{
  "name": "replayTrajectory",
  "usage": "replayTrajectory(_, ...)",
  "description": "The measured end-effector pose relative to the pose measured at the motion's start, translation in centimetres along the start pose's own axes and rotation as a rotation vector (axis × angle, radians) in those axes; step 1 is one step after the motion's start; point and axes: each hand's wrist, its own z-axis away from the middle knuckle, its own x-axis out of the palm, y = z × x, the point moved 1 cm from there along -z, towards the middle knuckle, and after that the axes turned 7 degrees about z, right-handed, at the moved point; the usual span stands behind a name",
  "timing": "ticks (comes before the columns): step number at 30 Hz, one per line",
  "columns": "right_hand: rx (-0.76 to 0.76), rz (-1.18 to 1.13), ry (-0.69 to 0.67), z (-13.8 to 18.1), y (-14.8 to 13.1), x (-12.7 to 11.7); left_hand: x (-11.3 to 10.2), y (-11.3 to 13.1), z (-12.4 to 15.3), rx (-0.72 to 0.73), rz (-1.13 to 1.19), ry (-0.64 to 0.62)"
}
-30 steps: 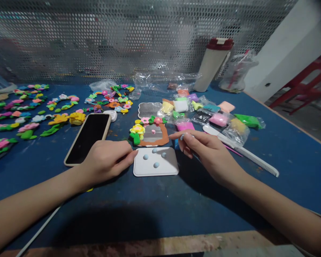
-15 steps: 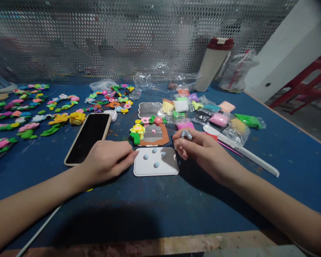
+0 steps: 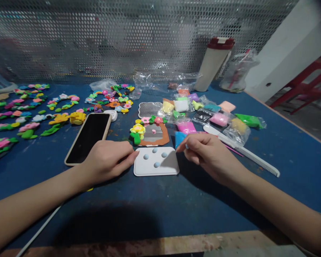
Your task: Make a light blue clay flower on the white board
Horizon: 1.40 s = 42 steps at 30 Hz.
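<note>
Head cam: both my hands sit at frame centre, low on the blue table (image 3: 149, 207).
L hand: left hand (image 3: 107, 160) is palm down, fingers loosely curled, tips touching the left edge of the white tray (image 3: 149, 170). Steadying only, no grasp. Same spot as 1 s ago.
R hand: right hand (image 3: 207, 153) has thumb + index pinched on a small pale-blue clay bit (image 3: 186, 146); bit mostly hidden.
Change: 0.5 s ago the bit sat higher, on show atop my fingertips. Hand has since dropped + slid toward the tray's upper-right corner; it's just beside it, not over it.
Uncovered: blue packet (image 3: 179, 137) now shows behind my fingertips; was hidden before.
Tray: 4 pale-blue balls (image 3: 156, 164) on it, apart from each other, count unchanged.
Meaning: my read is the bit's in hand, not yet on the tray w/ the others.
Nearby: flower frame (image 3: 164, 137) just behind the tray, phone (image 3: 88, 137) left of centre, comb (image 3: 246, 151) right of my hand.
</note>
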Motion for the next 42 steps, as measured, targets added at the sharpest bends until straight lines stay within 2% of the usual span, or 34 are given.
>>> replayTrajectory(3, -0.043, 0.005, 0.077, -0.12, 0.11, -0.09, -0.01, 0.05, 0.01, 0.007, -0.001, 0.005)
replayTrajectory(8, 0.019, -0.153, 0.001, -0.22, 0.12, 0.25, 0.04, 0.00, 0.03, 0.011, -0.015, 0.000)
replayTrajectory(11, 0.069, -0.191, 0.000, -0.17, 0.14, 0.30, 0.04, -0.02, 0.09, 0.009, -0.008, -0.012)
replayTrajectory(14, 0.080, -0.156, 0.004, -0.15, 0.09, 0.20, -0.01, -0.04, 0.15, 0.007, -0.004, -0.011)
replayTrajectory(19, -0.028, -0.032, 0.040, -0.18, -0.11, 0.00, -0.04, -0.07, 0.06, 0.013, -0.017, -0.013)
replayTrajectory(26, -0.031, 0.112, 0.005, 0.05, -0.73, -0.21, 0.09, -0.03, 0.12, 0.023, -0.012, -0.012)
replayTrajectory(30, -0.021, 0.022, 0.006, 0.06, -0.60, -0.17, 0.03, -0.04, 0.15, 0.021, -0.012, -0.014)
replayTrajectory(34, 0.015, -0.122, 0.088, 0.00, 0.01, 0.02, -0.01, -0.02, 0.06, 0.021, -0.017, -0.024)
replayTrajectory(37, -0.013, -0.186, 0.072, -0.04, 0.20, 0.21, 0.02, -0.01, 0.03, 0.030, -0.022, -0.026)
replayTrajectory(42, -0.063, -0.022, 0.063, 0.06, -0.11, 0.25, 0.09, -0.06, 0.02, 0.021, -0.028, -0.031)
